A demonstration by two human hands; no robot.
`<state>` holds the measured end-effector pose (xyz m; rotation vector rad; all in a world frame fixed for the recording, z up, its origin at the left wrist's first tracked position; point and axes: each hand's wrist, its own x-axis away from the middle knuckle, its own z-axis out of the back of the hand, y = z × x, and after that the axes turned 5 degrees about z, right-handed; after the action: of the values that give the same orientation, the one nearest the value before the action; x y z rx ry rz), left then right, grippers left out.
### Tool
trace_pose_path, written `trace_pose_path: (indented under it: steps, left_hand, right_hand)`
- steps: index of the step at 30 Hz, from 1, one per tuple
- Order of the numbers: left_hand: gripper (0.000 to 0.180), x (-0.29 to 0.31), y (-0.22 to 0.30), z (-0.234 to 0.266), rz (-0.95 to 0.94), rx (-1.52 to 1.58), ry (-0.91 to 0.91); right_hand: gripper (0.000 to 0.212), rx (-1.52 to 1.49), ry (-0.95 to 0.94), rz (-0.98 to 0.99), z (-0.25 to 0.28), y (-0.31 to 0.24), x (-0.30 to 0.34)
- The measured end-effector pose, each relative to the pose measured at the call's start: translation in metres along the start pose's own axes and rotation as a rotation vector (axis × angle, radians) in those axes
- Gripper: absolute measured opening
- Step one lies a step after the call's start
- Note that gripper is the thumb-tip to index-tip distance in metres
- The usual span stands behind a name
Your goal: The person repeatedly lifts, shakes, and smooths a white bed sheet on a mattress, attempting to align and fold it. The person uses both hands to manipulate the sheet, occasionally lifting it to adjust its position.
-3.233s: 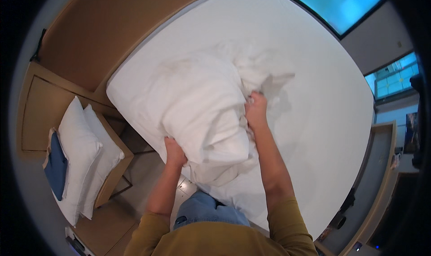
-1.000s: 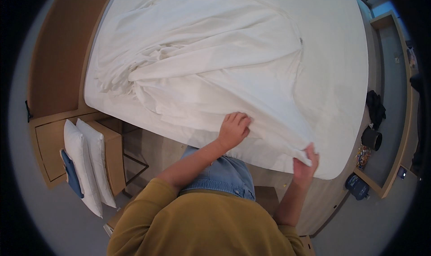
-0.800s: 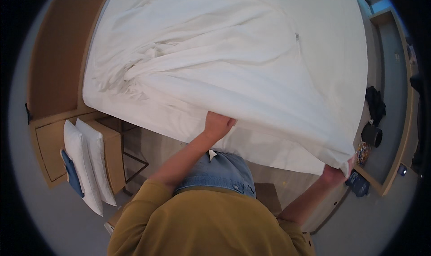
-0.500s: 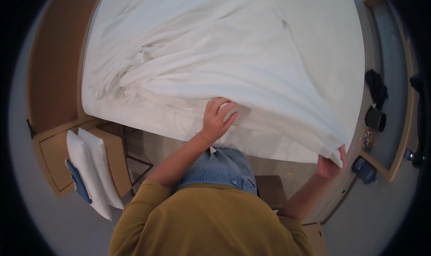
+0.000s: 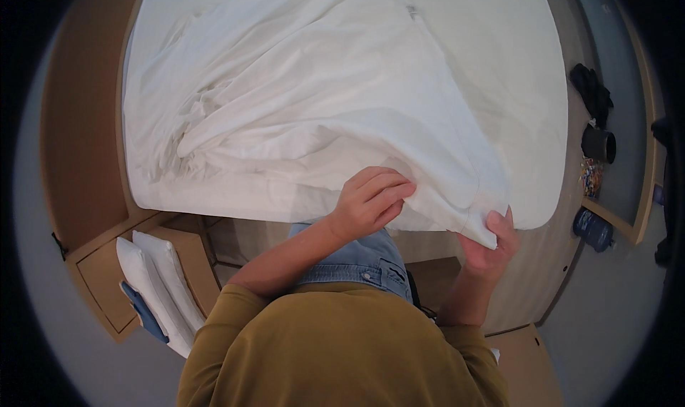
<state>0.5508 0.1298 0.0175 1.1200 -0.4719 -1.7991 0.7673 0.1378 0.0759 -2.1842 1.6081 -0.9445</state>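
Note:
A large white bed cover (image 5: 371,86) lies bunched and creased over the bed, gathered into tight folds toward the left, with a small dark mark near its far right edge. My right hand (image 5: 491,248) grips the near right corner of the cover, thumb on top, at the bed's near edge. To its left, my left hand (image 5: 374,201) pinches the cover's near edge, its fingers bent together around the cloth. Between the two hands the edge runs in a short, slack stretch. Under the cover shows the white mattress (image 5: 524,121), bare on the right side.
A brown headboard (image 5: 82,107) stands left. White pillows (image 5: 153,289) and a blue item (image 5: 145,314) rest against a wooden cabinet (image 5: 107,282). Along the right wall are a black bundle (image 5: 594,93), a dark cylinder (image 5: 599,144) and a blue water jug (image 5: 593,229).
My right hand has moved left with the cover's corner, closer to my left hand. My left hand has shifted right and closed from a loose, spread pose onto the cover's edge.

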Motion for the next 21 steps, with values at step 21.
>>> trace_pose_path:
  steps: [21]
  left_hand:
    - [0.024,-0.007,0.032,0.043,-0.167,-0.049,-0.182]
  right_hand:
    - [0.018,1.627,-0.569,0.696,-0.034,0.011,-0.003]
